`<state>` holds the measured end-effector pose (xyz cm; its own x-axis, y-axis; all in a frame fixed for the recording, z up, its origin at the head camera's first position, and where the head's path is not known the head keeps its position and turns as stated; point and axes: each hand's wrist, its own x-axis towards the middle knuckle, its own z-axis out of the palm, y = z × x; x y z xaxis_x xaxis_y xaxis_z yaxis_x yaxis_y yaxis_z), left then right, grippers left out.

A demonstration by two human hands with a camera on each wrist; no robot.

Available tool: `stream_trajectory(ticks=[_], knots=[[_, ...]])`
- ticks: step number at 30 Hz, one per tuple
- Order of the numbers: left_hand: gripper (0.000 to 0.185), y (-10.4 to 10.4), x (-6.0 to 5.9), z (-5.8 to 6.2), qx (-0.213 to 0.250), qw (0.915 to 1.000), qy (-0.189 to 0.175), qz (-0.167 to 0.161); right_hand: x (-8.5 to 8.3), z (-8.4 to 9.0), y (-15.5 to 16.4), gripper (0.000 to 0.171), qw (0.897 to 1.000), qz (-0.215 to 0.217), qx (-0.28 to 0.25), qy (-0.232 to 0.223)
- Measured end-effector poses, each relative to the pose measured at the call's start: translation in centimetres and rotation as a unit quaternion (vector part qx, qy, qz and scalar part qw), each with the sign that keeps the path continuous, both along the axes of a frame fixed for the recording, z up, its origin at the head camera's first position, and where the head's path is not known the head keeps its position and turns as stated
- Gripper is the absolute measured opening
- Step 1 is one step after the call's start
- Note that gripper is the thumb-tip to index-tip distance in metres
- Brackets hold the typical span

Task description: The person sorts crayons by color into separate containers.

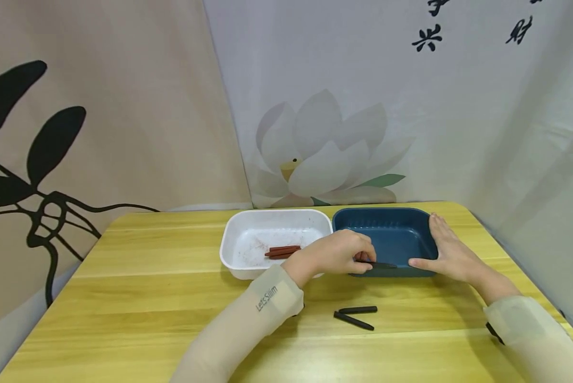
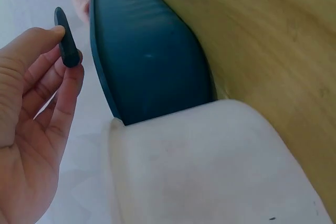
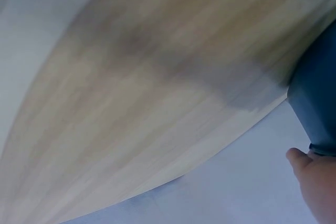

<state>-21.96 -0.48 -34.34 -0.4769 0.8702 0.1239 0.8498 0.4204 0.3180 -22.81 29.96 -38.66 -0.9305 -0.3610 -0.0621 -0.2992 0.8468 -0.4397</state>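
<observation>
My left hand [image 1: 343, 255] pinches a black stick [image 1: 379, 264] over the near rim of the blue tray [image 1: 387, 221]; in the left wrist view the black stick [image 2: 65, 38] sits between my fingertips [image 2: 71, 77], beside the blue tray [image 2: 147, 56]. My right hand [image 1: 446, 250] rests with straight fingers against the blue tray's right side, thumb along its near edge; the right wrist view catches only a fingertip [image 3: 299, 161] at the blue tray [image 3: 317, 103]. Two more black sticks [image 1: 355, 315] lie on the table in front of the tray.
A white tray [image 1: 233, 239] stands touching the blue one on its left and holds a few red-brown sticks [image 1: 282, 251]. The white tray [image 2: 210, 166] fills the lower left wrist view. The yellow wooden table [image 1: 138, 298] ends at printed backdrops behind and to the right.
</observation>
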Motion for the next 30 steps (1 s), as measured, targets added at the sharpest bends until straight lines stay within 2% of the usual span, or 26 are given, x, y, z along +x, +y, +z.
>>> stream_trajectory(ticks=[11, 15, 20, 30], knots=[[0.016, 0.7, -2.6, -1.0, 0.015, 0.9983, -0.023, 0.051, 0.2, -0.1, 0.2, 0.125, 1.000, -0.004, 0.001, -0.001], [0.016, 1.2, -3.4, -1.4, 0.007, 0.9972, -0.028, 0.069, 0.1, 0.0, 0.2, 0.125, 1.000, -0.004, 0.004, 0.003], [0.017, 1.7, -3.9, -1.8, -0.013, 0.9966, -0.023, 0.078, 0.1, 0.1, 0.1, 0.125, 1.000, -0.003, 0.002, 0.003], [0.018, 2.1, -4.4, -2.8, -0.016, 0.9938, -0.040, 0.102, 0.2, 0.2, 0.0, 0.125, 1.000, -0.004, -0.001, 0.006]])
